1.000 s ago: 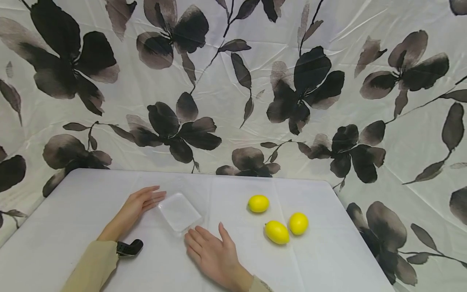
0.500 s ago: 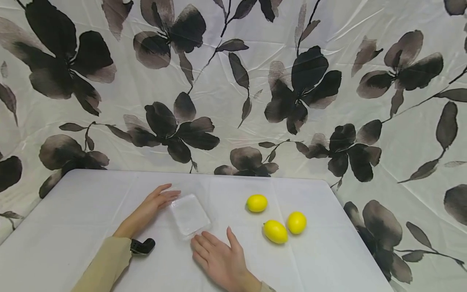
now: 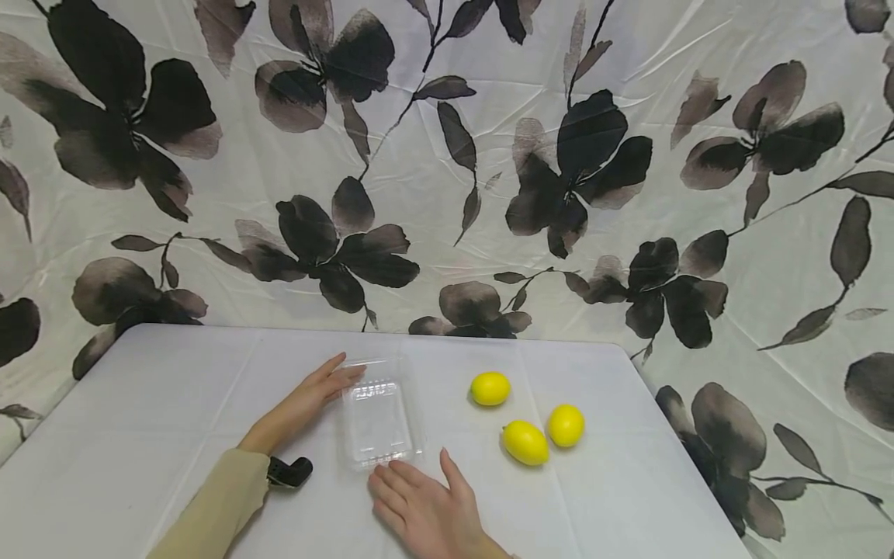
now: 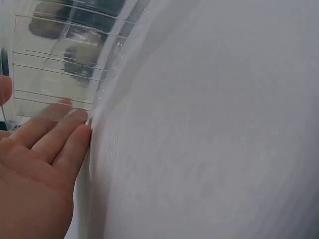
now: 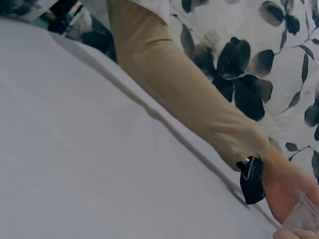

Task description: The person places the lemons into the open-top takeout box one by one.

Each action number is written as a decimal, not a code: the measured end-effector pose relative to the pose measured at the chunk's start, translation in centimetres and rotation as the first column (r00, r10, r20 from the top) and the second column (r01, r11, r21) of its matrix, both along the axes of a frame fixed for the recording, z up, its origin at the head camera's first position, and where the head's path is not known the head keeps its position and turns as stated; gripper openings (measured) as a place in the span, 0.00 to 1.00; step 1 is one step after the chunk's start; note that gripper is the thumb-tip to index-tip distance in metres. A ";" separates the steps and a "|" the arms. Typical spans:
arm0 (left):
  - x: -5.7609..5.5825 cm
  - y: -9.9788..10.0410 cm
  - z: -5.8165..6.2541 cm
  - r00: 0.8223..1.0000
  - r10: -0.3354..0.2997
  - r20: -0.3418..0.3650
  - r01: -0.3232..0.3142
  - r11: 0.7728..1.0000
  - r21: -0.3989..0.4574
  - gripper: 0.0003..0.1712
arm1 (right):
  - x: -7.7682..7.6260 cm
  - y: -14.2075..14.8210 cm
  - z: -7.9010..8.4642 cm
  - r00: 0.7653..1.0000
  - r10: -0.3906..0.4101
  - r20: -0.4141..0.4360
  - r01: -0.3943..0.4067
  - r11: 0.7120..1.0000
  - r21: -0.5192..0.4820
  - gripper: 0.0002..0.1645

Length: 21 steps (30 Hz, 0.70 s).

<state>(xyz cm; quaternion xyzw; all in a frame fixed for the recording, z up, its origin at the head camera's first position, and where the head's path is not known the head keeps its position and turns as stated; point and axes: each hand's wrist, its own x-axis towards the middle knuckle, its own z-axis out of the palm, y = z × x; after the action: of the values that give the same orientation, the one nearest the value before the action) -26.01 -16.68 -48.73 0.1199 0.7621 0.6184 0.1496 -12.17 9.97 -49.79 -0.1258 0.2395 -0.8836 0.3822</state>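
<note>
A clear plastic box (image 3: 380,423) lies on the white table between both hands in the head view. My left hand (image 3: 314,400) touches its far left corner with straight fingers. In the left wrist view, fingers (image 4: 55,142) of that hand lie against the box's ridged clear side (image 4: 60,64). My right hand (image 3: 433,505) is flat and palm up near the box's near edge, fingertips touching or almost touching it, thumb spread. Three yellow lemons, one at the back (image 3: 490,388), one in front (image 3: 525,442) and one at right (image 3: 566,425), sit right of the box.
The table (image 3: 615,497) has a white cover; its far edge meets a hanging cloth (image 3: 433,178) printed with dark flowers. A black wrist camera (image 3: 289,472) sits at my left sleeve (image 3: 216,505).
The box has slid right and turned, its sides now nearly square to the table. My left hand has moved right along with it; my right hand has shifted slightly right. The lemons stay put.
</note>
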 end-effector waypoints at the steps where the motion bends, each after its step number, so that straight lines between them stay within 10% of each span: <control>1: 0.0 0.2 0.0 1.000 -0.002 0.007 0.002 1.000 0.000 0.44 | 0.1 0.1 0.0 1.000 0.004 -0.006 -0.004 1.000 0.003 0.56; 21: 0.4 2.7 -0.6 1.000 -0.005 0.011 0.006 0.996 -0.094 0.35 | 0.3 2.0 -0.7 0.998 0.025 -0.059 -0.026 1.000 -0.006 0.54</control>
<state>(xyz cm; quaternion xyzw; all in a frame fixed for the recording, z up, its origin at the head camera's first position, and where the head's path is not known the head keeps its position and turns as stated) -25.60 -14.01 -49.36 0.1115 0.7892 0.5821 0.1609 -11.88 11.93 -50.52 -0.1561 0.2460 -0.8753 0.3858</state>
